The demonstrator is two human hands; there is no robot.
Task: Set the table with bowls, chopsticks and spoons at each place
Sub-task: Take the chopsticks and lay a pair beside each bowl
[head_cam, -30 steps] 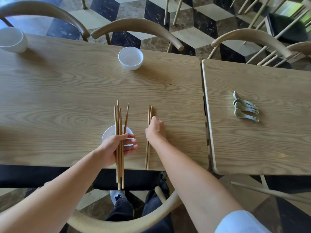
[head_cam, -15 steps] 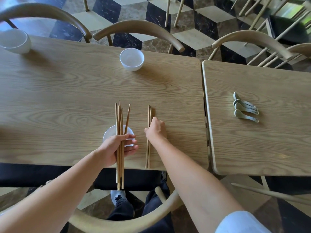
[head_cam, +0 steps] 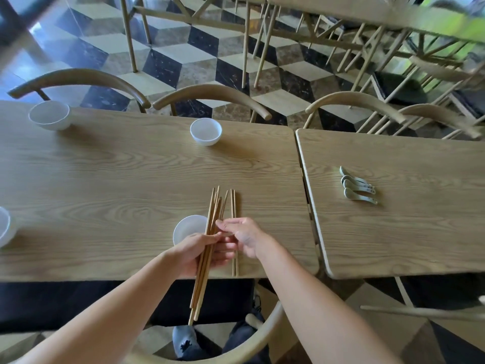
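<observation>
No legible text, label, brand, number or sign was found on any surface in the head view. The spoons (head_cam: 358, 187) bore small dark marks on their handles; these were too small to be read as writing or pattern. A dark motif on the grey shoe (head_cam: 185, 344), seen below the near edge of the table (head_cam: 118, 179), could not be made out as lettering or a logo.
</observation>
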